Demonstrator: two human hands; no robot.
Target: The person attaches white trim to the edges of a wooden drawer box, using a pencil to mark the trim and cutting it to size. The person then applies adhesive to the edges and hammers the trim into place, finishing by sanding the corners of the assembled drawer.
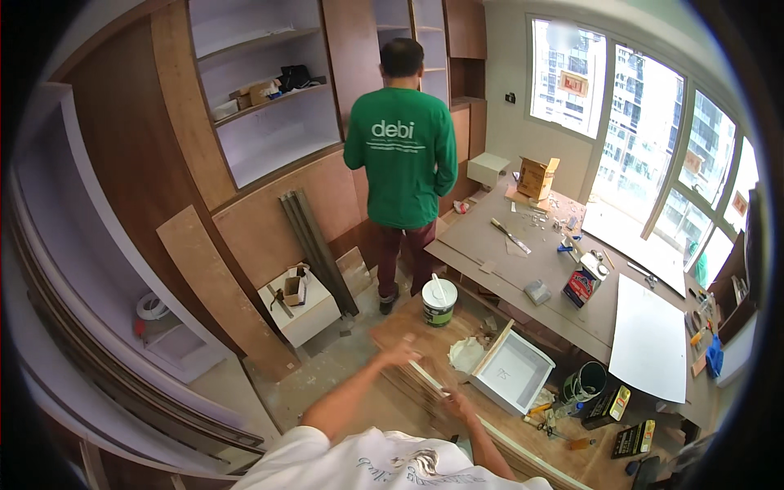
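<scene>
My left hand (398,350) rests at the near edge of a plywood board, by the far end of a long pale-edged wood strip (429,378). Its fingers look stretched and slightly apart. My right hand (459,403) is closed around the same strip farther down, fingers over its edge. The strip slants from between my hands toward the lower right. Thin brown boards (402,387) lie stacked beneath. On the plywood (457,323) stand a lidded white and green paint bucket (439,300) and a shallow white drawer (513,371); a crumpled pale cloth (466,354) lies beside the drawer.
A person in a green shirt (403,163) stands facing shelves beyond the bucket. To the right, a large table (498,245) bears a red-blue can (583,280), a carton (536,177) and a white sheet (649,339). Dark tins (607,407) stand near the drawer. Tall boards (224,290) lean left.
</scene>
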